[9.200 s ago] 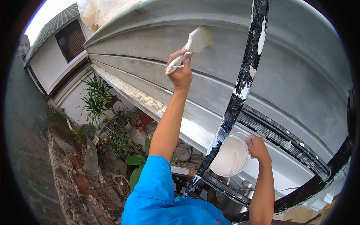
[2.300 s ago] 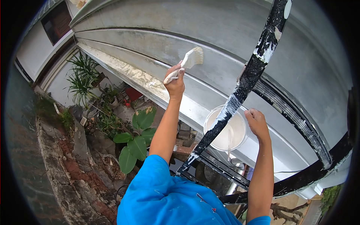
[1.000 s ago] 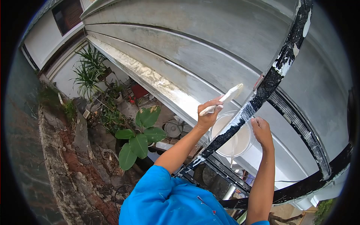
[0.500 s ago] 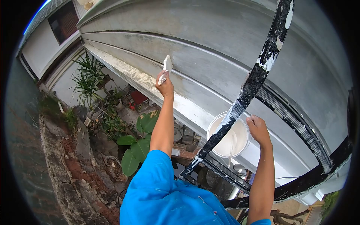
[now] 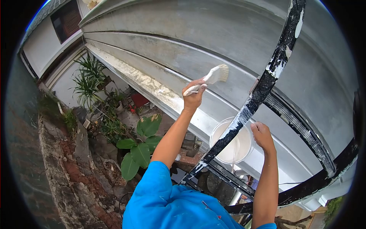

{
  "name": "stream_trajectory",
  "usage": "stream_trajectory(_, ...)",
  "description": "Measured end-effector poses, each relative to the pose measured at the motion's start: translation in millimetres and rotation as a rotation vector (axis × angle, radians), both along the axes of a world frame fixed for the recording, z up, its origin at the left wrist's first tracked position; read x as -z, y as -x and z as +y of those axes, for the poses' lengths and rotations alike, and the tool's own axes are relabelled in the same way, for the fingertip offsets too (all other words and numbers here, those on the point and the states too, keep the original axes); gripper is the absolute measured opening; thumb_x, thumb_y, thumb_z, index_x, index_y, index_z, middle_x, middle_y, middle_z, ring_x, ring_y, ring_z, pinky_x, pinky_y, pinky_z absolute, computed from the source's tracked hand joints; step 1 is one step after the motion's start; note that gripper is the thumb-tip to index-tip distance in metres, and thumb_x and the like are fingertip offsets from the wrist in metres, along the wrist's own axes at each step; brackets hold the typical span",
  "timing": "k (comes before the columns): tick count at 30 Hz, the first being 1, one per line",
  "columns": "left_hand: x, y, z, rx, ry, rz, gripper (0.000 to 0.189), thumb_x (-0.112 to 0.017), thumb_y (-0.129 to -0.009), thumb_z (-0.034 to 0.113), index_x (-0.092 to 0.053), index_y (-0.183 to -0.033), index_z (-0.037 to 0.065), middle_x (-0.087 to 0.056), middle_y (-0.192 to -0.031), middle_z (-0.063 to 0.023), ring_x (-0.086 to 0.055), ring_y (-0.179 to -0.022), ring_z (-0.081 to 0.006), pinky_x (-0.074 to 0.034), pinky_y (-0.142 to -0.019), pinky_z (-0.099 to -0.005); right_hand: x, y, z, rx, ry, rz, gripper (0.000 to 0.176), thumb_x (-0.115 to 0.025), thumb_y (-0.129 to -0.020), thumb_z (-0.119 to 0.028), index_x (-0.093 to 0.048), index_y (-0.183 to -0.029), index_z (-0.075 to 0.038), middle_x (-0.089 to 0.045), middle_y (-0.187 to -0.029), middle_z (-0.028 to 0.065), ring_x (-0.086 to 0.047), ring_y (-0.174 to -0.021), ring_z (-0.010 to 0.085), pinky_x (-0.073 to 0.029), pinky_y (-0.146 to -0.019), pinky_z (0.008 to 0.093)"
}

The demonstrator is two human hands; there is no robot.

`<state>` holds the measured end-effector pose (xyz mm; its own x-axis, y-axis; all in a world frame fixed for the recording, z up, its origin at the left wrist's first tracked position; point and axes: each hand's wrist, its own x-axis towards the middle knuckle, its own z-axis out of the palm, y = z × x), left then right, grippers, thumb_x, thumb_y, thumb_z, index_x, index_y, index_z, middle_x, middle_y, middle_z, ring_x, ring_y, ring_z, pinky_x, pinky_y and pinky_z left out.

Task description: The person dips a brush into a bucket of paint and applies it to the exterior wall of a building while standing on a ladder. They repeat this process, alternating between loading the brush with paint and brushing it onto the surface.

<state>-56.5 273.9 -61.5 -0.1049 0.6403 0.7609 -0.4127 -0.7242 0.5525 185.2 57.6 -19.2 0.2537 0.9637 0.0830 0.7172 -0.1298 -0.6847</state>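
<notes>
Filling most of the view, a grey wall [image 5: 213, 34] of long ridged bands runs from the upper left to the lower right, its surface streaked with thin white paint. Below it on the left lies a yard with a rough stone wall [image 5: 72, 168] and leafy plants [image 5: 139, 147], seen from well above. A black metal bar [image 5: 267, 82], splashed and flaked with white, crosses the picture at a slant from the top right down to the middle, and joins other black bars lower right. The person's blue shirt [image 5: 167, 206] takes up the bottom centre, with both bare arms reaching up from it.

A white bucket [image 5: 241, 143] half full of white paint hangs just behind the slanted bar, close to the wall. The right hand [image 5: 262, 135] is at the bucket's right rim, fingers curled over it; whether they grip the rim or a handle cannot be told. The left hand [image 5: 193, 97] is raised to the left of the bar, fingers and thumb closed round the handle of a flat paintbrush [image 5: 207, 79]. The brush points up and to the right, its pale bristles fanned against one of the wall's grey bands, above the bucket
</notes>
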Motion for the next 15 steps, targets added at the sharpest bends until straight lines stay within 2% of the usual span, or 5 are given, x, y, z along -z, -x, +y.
stream_trajectory(5,-5.4,93.6,97.8,-0.686,0.179,-0.041,0.013,-0.069,-0.087,0.011,-0.066,-0.094,0.001,-0.068,-0.091,-0.0097,-0.061,-0.082,-0.0150,-0.050,-0.074,-0.0277,-4.6,2.7,-0.1,0.002,0.020,-0.005,0.039,-0.050,-0.091,-0.029,-0.055,-0.075,0.005,-0.056,-0.072,0.0224,-0.053,-0.066,0.0327,-0.043,-0.066,0.0416)
stream_trajectory(9,-6.3,72.7,91.6,-0.619,0.187,-0.046,0.014,-0.069,-0.087,0.013,-0.066,-0.095,0.002,-0.068,-0.087,-0.0081,-0.061,-0.077,-0.0143,-0.050,-0.069,-0.0275,-5.4,3.1,2.3,-0.036,-0.038,-0.079,0.038,-0.049,-0.092,-0.029,-0.056,-0.077,0.005,-0.057,-0.074,0.0230,-0.055,-0.069,0.0344,-0.043,-0.067,0.0417)
stream_trajectory(11,-10.6,17.4,42.9,-0.609,0.089,0.061,0.014,-0.066,-0.089,0.010,-0.065,-0.098,0.000,-0.068,-0.095,-0.0100,-0.061,-0.085,-0.0152,-0.050,-0.076,-0.0283,-5.4,1.3,3.3,-0.034,-0.030,-0.090,0.038,-0.049,-0.092,-0.028,-0.055,-0.076,0.005,-0.057,-0.075,0.0232,-0.054,-0.070,0.0351,-0.043,-0.068,0.0418)
stream_trajectory(12,-18.4,-6.3,7.0,-0.549,0.078,0.065,0.015,-0.069,-0.086,0.012,-0.067,-0.098,0.003,-0.069,-0.102,-0.0176,-0.066,-0.087,-0.0188,-0.052,-0.071,-0.0288,-7.4,2.2,2.5,-0.027,-0.017,-0.088,0.037,-0.049,-0.092,-0.028,-0.056,-0.076,0.005,-0.057,-0.075,0.0234,-0.054,-0.070,0.0353,-0.043,-0.069,0.0418)
stream_trajectory(15,-28.8,-48.3,-71.9,-0.200,-0.040,0.099,0.015,-0.069,-0.085,0.012,-0.066,-0.096,0.002,-0.067,-0.108,-0.0213,-0.068,-0.094,-0.0249,-0.053,-0.077,-0.0297,-2.2,-1.2,2.0,-0.016,0.024,-0.077,0.036,-0.049,-0.092,-0.027,-0.056,-0.077,0.005,-0.057,-0.075,0.0238,-0.054,-0.070,0.0355,-0.043,-0.069,0.0420)
